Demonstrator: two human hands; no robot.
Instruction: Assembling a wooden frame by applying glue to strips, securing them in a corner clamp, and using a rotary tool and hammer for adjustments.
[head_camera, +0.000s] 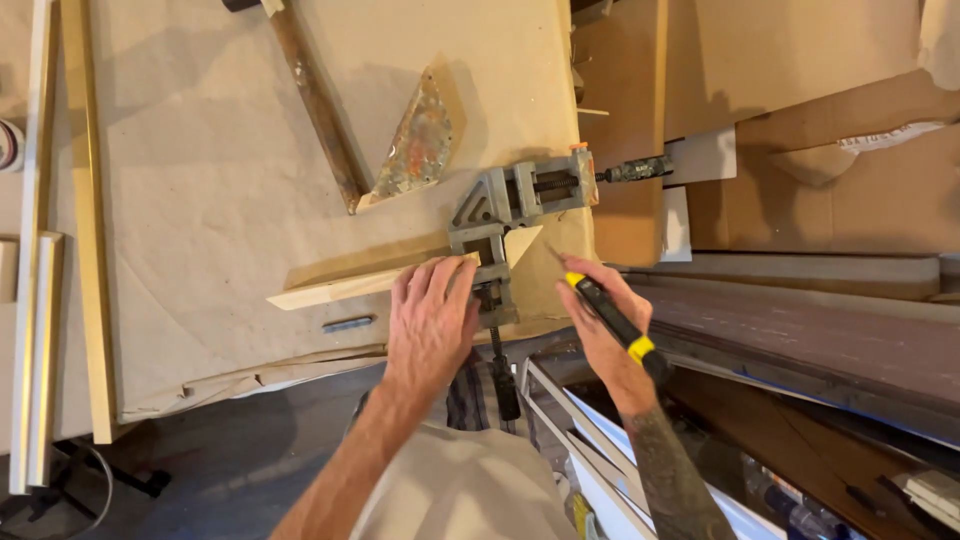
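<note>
The left hand lies flat, palm down, fingers spread, on the near end of a pale wooden moulding strip. It presses the strip; it does not close around it. The strip's long axis runs from lower left to upper right across the paper-covered workbench, and its right end enters the grey metal corner clamp at the bench's right edge.

The right hand is closed around a black-and-yellow handled tool, apparently a screwdriver or similar. The handle slopes down to the right and the thin tip points up and left, toward the clamp jaw, where a short mitred wood piece sits. The tip lies just beside that mitred end; whether it touches cannot be told. The right hand is thus to the right of the joint, the left hand to its left and nearer the strip.

One clamp screw handle extends right, off the bench; the other hangs toward the person.

Other items on the bench: a hammer's worn wooden handle lying diagonally, a paint-smeared triangular offcut just right of it, and a small dark bar below the strip. Long pale mouldings lie along the left edge. Brown cardboard sheets lie at the upper right; no label is legible.
</note>
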